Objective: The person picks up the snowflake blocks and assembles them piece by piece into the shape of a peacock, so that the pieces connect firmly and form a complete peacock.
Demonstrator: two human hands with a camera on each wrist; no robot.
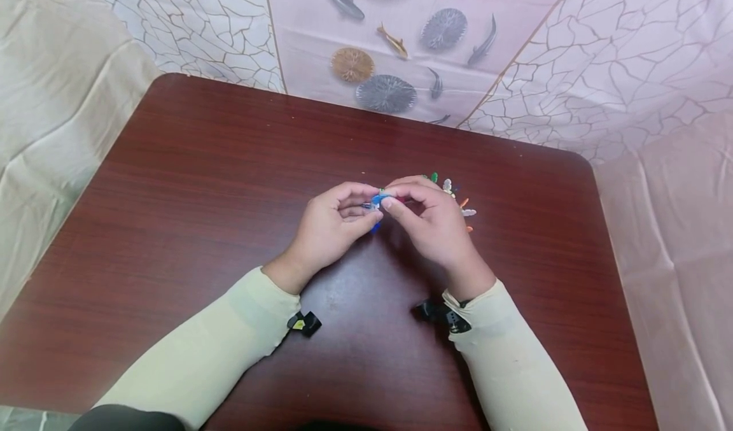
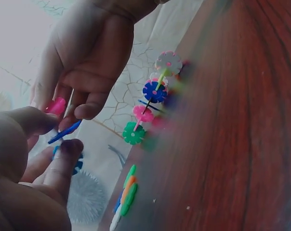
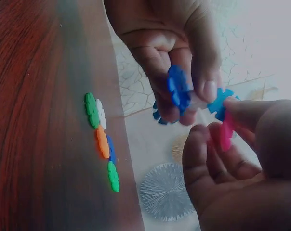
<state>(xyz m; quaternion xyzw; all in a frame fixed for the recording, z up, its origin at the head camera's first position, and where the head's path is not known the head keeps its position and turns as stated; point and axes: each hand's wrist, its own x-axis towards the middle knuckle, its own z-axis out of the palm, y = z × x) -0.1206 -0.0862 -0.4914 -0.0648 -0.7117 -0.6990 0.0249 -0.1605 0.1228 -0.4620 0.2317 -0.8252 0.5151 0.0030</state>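
Note:
Both hands meet above the middle of the table. My left hand pinches a small cluster of notched plastic discs, with a dark blue disc and a whitish one showing between its fingers. Opposite it, my right hand pinches a light blue disc between thumb and finger. A pink disc sits against that one, partly covered by the right fingers. The light blue disc touches or nearly touches the whitish one; fingers hide the joint. Another light blue disc shows behind the left fingertips.
Beyond the right hand on the brown table, several notched discs stand joined in a line, among them a grey disc and a green disc. Nearby is a group with an orange disc. A patterned cloth hangs behind the table.

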